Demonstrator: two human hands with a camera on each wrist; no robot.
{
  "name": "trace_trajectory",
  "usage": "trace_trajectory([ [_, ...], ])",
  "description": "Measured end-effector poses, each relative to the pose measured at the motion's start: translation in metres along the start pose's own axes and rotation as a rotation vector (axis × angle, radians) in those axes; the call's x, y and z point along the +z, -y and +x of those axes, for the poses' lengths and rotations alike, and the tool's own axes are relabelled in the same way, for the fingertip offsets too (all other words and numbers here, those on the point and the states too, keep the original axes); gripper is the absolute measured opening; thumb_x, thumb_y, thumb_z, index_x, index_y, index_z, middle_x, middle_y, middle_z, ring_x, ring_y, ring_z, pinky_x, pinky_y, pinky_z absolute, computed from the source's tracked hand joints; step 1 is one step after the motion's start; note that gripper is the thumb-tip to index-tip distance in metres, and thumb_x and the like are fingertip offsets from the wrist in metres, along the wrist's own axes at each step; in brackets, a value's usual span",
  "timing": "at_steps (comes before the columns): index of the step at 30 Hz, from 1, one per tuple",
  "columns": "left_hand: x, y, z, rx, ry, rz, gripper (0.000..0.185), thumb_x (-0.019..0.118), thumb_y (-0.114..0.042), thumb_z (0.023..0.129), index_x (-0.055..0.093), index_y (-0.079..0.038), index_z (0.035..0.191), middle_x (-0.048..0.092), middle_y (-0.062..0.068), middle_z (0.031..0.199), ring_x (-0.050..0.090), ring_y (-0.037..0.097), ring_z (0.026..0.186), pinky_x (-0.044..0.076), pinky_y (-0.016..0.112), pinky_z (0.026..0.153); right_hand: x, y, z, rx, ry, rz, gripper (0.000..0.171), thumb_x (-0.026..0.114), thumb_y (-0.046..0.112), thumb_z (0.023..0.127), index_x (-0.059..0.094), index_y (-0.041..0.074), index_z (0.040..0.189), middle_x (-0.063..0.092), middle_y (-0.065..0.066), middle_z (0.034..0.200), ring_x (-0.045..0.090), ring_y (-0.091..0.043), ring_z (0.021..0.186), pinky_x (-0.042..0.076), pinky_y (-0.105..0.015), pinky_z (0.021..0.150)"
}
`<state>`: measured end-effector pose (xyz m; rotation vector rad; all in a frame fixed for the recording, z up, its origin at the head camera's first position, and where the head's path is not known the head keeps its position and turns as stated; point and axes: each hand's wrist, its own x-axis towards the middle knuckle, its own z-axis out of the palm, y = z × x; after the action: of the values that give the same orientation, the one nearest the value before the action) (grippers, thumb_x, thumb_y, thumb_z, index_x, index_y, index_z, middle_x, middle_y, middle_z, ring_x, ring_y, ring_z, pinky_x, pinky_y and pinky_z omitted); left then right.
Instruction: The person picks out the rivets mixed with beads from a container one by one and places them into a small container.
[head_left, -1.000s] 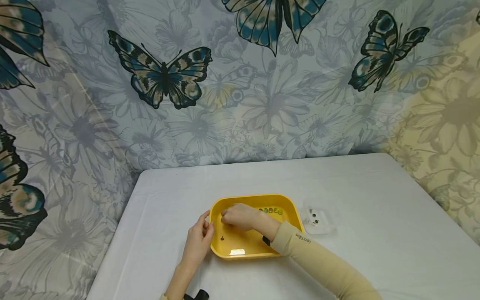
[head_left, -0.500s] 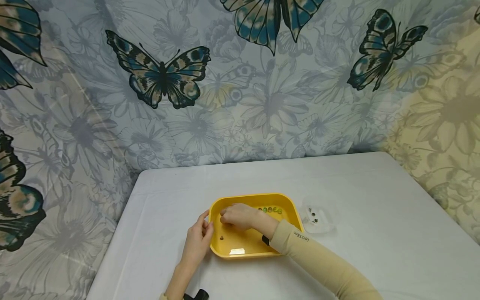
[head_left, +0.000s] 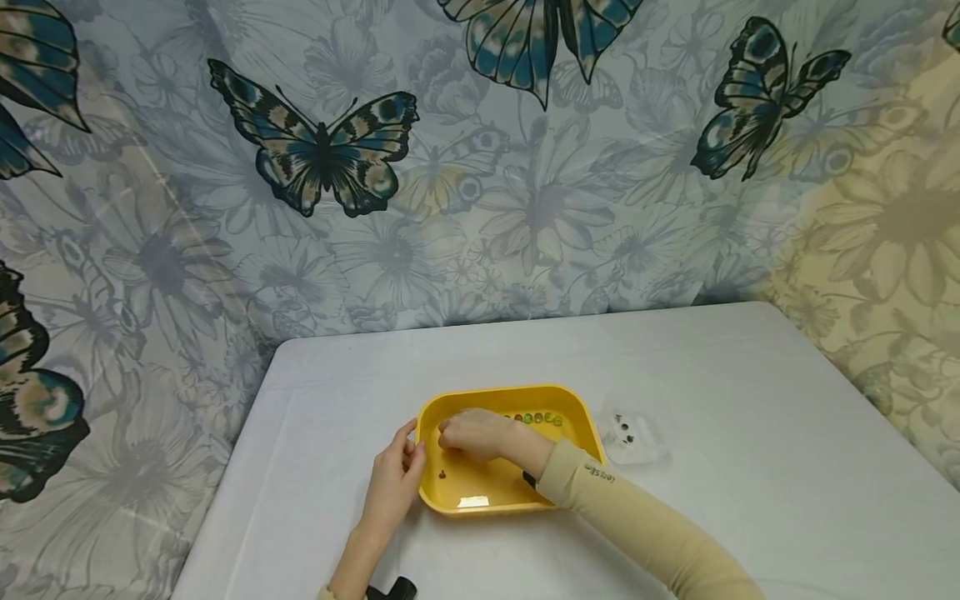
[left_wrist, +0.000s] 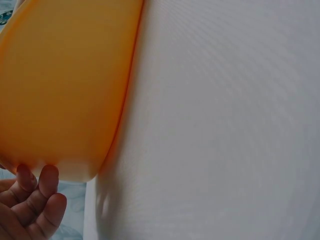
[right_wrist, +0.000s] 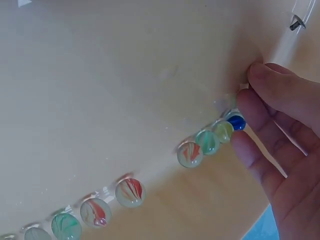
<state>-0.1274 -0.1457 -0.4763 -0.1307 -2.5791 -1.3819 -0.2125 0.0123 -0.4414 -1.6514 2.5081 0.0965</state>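
Butterfly-and-flower backdrop [head_left: 480,167] hangs behind everything, rising from the far edge of the desk [head_left: 750,433], which is covered in white cloth.

Yellow plastic tray [head_left: 517,400] sits near the middle of the desk, toward the near side. From the left wrist view its outer wall [left_wrist: 60,90] fills the left of the frame, resting on the white cloth.

Right arm in a tan sleeve [head_left: 637,525] reaches in from the near right, across the tray's near right corner.

Left hand [head_left: 393,483] lies against the tray's left outer wall, fingers [left_wrist: 47,182] loosely bent with tips touching the rim corner; it steadies the tray and grips nothing else.

Right hand [head_left: 476,433] is inside the tray at its far left part, fingers [right_wrist: 280,100] gently curved, tips down among the marbles. Whether one is pinched I cannot tell.

Clear plastic lid or small container [head_left: 633,437] lies on the desk just right of the tray, with a few dark specks in it.

Glass marbles [right_wrist: 207,141] line up in a row along the tray's far wall: swirled red, green, yellowish, one blue [right_wrist: 236,121] right at the fingertips.

Small dark speck [head_left: 442,476] sits alone on the tray floor, near left.
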Motion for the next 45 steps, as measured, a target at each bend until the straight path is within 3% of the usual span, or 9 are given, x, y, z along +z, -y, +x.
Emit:
trace_trajectory([
  [23, 0.000, -0.002, 0.000, -0.004, 0.003, 0.003, 0.038, 0.054, -0.005, 0.091, 0.049, 0.005, 0.127, 0.046, -0.002, 0.073, 0.045, 0.007, 0.059, 0.041, 0.019, 0.051, -0.001, 0.002, -0.001, 0.040, 0.000, -0.049, 0.013, 0.057, 0.012, 0.091, 0.061, 0.017, 0.080, 0.048, 0.007, 0.072, 0.041, -0.010, 0.065, 0.034, -0.018, 0.064],
  [37, 0.000, 0.000, 0.000, -0.021, 0.014, 0.004, 0.038, 0.054, -0.006, 0.092, 0.049, 0.004, 0.128, 0.047, -0.001, 0.073, 0.045, 0.007, 0.060, 0.041, 0.018, 0.051, -0.004, 0.002, -0.002, 0.064, 0.023, -0.064, 0.011, 0.057, 0.011, 0.091, 0.064, 0.017, 0.084, 0.054, 0.007, 0.078, 0.042, -0.009, 0.066, 0.037, -0.018, 0.066],
  [45, 0.000, -0.001, 0.000, -0.029, 0.011, 0.001, 0.038, 0.054, -0.006, 0.092, 0.049, 0.003, 0.128, 0.046, -0.001, 0.073, 0.045, 0.008, 0.060, 0.042, 0.019, 0.051, -0.010, 0.000, -0.005, 0.072, -0.027, -0.100, 0.013, 0.058, 0.009, 0.090, 0.062, 0.017, 0.080, 0.052, 0.006, 0.074, 0.040, -0.009, 0.063, 0.034, -0.019, 0.061],
])
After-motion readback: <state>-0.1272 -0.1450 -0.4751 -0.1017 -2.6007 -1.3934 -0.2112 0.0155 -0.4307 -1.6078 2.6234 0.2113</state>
